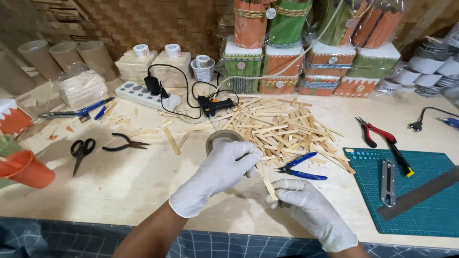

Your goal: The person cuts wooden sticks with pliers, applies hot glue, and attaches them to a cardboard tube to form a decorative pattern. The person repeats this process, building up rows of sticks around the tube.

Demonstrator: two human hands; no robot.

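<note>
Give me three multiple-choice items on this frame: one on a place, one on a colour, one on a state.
1. Where do the blue-handled pliers lie?
A. at the near edge of the stick pile
B. on the green cutting mat
C. beside the scissors

2. What colour are the gloves on both hands?
A. black
B. white
C. yellow

3. What is the right hand doing?
A. resting flat on the table
B. pinching a thin wooden stick
C. gripping the glue gun

Answers: 1 A, they rest against the wooden sticks, left of the cutting mat. 2 B, left hand and right hand both wear white. 3 B, its fingers close on the wooden stick.
</note>
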